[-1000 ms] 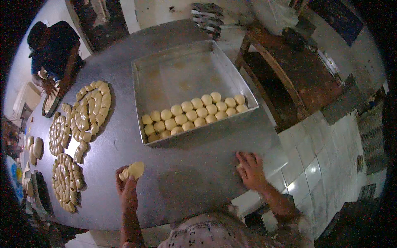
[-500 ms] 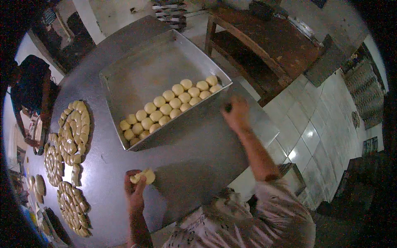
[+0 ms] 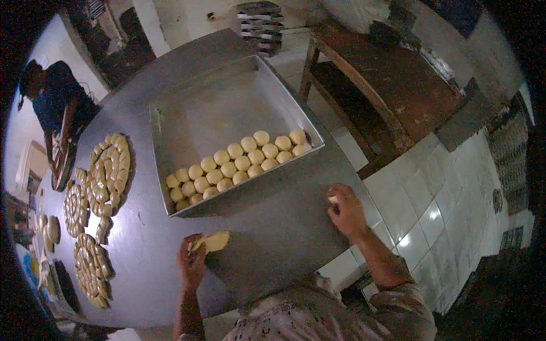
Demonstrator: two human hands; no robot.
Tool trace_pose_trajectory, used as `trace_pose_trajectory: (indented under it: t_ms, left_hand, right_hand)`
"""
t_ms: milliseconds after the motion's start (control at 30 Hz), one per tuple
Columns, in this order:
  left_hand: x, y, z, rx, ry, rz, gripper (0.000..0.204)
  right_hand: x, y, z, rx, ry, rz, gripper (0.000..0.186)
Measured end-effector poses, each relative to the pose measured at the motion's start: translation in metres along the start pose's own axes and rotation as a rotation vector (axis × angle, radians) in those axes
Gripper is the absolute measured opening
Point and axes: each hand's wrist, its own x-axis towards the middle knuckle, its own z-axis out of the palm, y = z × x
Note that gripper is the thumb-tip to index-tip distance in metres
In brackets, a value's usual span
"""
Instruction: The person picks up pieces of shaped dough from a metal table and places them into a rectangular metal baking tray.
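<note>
My left hand is closed on a flattened, torn-looking piece of dough, which sticks out to the right just above the table. My right hand hovers near the table's right edge with its fingers curled together. A small pale bit, seemingly dough, shows between its thumb and fingers. Beyond both hands sits a large square metal tray. Rows of smooth round dough balls fill its near side, against the front wall.
Coiled, cut dough strips lie on the grey metal table at the left. A co-worker handles something at the table's far left. A brown wooden bench stands far right, above a tiled floor.
My right hand has drawn back from beside the tray's corner toward me. The dough in my left hand now looks longer and flatter. The whole view has shifted slightly.
</note>
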Motion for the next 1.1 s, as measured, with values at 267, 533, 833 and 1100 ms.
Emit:
trace_pose_trajectory:
  t_ms: [267,533,833,1100]
  left_hand:
    - [-0.014,0.029,0.01,-0.203,0.019,0.041,0.017]
    - [-0.02,0.04,0.002,-0.288,0.039,0.137,0.02]
    - [-0.005,-0.004,-0.065,-0.366,0.199,0.172,0.016]
    - [-0.012,-0.019,-0.046,-0.529,-0.064,-0.032,0.013]
  right_hand:
    - [0.186,-0.032,-0.012,0.664,0.743,0.126,0.027]
    - [0.132,-0.092,0.037,0.594,-0.039,-0.23,0.042]
    - [-0.042,-0.11,0.018,0.537,-0.242,0.189,0.037]
    - [0.03,-0.068,0.061,-0.232,0.234,0.372,0.046]
